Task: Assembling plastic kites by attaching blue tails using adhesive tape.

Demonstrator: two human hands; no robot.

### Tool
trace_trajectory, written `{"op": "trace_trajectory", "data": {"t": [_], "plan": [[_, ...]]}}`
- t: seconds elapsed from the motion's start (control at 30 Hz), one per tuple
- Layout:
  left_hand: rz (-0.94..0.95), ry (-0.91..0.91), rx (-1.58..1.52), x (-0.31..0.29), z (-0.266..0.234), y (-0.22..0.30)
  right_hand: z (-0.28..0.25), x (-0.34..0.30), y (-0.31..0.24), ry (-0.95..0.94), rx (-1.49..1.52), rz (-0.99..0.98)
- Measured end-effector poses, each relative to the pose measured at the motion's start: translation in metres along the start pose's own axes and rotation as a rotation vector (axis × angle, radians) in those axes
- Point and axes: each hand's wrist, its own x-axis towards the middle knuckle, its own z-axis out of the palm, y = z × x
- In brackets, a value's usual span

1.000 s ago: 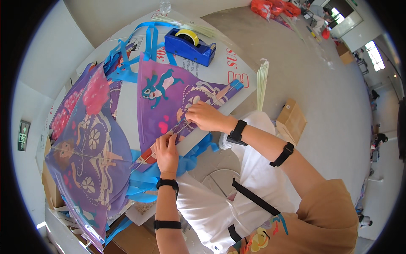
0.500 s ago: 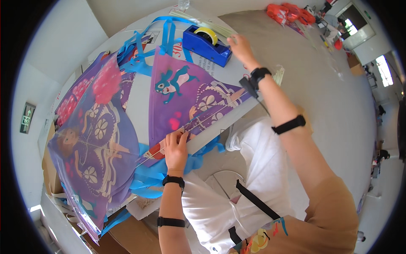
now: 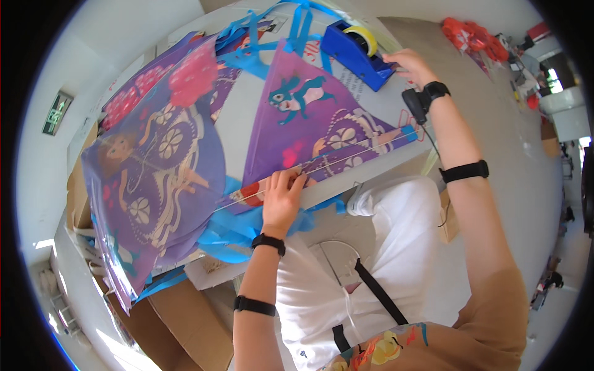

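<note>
Pretty plain white walls [image 3: 105, 52] in here tbh, and a grey floor [image 3: 504, 204] stretching away on the right. Little green sign [image 3: 57, 113] up on the left wall, sunlight [image 3: 44, 243] splashed below it. Window [image 3: 585, 143] glaring far right, red plastic bags [image 3: 473, 40] heaped on the floor further back.

Bright, soft daylight spreads fairly evenly over the scene, with only gentle shadows. Far beyond the right hand [image 3: 413, 67], a window [image 3: 554, 81] burns out to white; well left of and below the left hand [image 3: 283, 196], sun patches [image 3: 116, 344] glare. Distant things past the right hand look soft, and fisheye distortion bends straight edges near the black rim.
</note>
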Motion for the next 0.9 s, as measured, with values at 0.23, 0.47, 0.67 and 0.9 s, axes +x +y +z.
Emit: {"op": "trace_trajectory", "data": {"t": [0.23,0.47,0.67,0.9], "plan": [[0.034,-0.009,0.038,0.001,0.001,0.0,0.005,-0.01,-0.013,0.065,0.124,-0.055],[0.029,-0.009,0.044,0.0,0.003,-0.001,-0.006,-0.025,0.016,0.069,0.221,-0.015],[0.029,-0.005,0.033,0.001,0.002,-0.001,0.0,-0.019,0.053,0.008,0.594,-0.016],[0.027,-0.012,0.019,0.0,0.004,-0.003,0.031,-0.026,0.079,0.141,0.785,0.005]]}}
